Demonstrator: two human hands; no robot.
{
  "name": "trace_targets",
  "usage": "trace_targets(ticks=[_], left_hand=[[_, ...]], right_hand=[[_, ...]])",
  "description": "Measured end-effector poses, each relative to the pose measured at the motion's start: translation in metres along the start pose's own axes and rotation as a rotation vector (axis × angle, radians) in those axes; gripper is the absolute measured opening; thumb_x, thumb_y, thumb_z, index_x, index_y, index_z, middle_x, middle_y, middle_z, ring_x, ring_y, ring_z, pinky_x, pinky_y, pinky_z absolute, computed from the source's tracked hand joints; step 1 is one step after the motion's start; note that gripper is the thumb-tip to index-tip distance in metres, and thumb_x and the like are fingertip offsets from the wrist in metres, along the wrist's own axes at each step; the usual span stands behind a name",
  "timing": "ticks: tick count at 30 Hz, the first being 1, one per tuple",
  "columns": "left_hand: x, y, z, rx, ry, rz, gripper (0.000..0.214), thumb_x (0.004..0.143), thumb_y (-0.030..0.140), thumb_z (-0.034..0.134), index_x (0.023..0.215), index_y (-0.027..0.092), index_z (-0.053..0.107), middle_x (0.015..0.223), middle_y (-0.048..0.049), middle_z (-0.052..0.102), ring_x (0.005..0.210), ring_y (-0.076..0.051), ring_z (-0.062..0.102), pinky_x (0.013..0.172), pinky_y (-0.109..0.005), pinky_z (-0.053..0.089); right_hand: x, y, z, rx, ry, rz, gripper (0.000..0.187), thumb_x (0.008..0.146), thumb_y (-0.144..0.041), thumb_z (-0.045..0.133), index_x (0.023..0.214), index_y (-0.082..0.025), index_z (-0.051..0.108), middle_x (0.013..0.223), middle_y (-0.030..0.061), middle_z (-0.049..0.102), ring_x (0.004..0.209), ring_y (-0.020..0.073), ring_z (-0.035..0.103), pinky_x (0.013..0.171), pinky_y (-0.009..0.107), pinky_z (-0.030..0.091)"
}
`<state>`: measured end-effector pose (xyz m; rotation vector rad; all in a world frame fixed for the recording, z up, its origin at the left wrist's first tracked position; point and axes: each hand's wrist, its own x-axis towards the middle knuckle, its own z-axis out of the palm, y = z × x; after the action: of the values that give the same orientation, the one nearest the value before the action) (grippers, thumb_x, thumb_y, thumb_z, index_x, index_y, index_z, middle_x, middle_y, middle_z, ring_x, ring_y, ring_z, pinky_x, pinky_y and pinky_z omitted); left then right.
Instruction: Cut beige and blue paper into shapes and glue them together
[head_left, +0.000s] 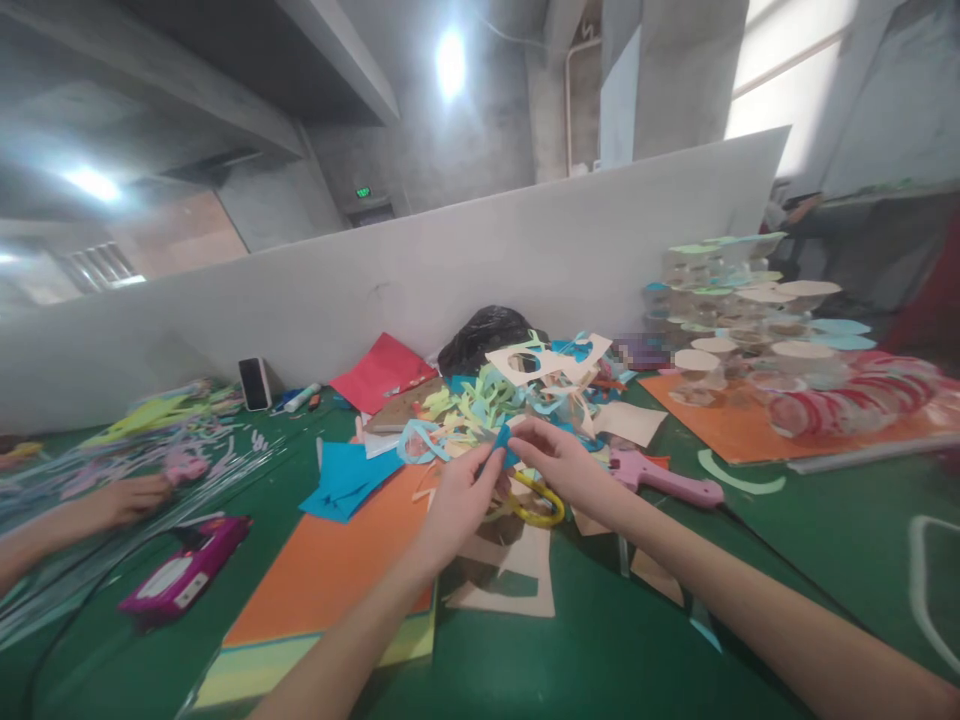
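Note:
My left hand [457, 510] and my right hand [555, 465] meet over the middle of the green table, and their fingertips pinch a small piece of blue paper [499, 445] between them. Just below my right hand lie yellow-handled scissors [537, 500], partly hidden by my fingers. A heap of paper scraps [480, 410] in pale green, cream and blue rises beyond my hands. A pink glue gun [660, 480] lies to the right of my right hand. An orange card [322, 570] and blue paper sheets [345, 482] lie to my left.
A co-worker's hand [127, 502] rests at the left among long clear strips [187, 480], near a magenta tool [186, 565]. A white partition [375, 290] runs behind a phone [255, 384], red paper [382, 372] and a black bag [484, 340]. Clear cups [750, 310] stand on an orange board [750, 425].

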<state>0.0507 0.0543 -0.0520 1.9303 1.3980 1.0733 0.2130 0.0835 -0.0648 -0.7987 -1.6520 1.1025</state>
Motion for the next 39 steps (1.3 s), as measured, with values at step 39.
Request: trace_targets(ticks=[39], left_hand=[[-0.004, 0.004, 0.000, 0.019, -0.236, 0.012, 0.023, 0.098, 0.038, 0.033, 0.084, 0.022, 0.043, 0.066, 0.0049, 0.043, 0.058, -0.013, 0.041, 0.057, -0.027, 0.032]], right_hand=[[0.002, -0.013, -0.006, -0.042, 0.074, 0.087, 0.030, 0.079, -0.047, 0.058, 0.084, -0.019, 0.064, 0.077, 0.0005, 0.063, 0.072, 0.0158, 0.056, 0.068, 0.029, 0.044]])
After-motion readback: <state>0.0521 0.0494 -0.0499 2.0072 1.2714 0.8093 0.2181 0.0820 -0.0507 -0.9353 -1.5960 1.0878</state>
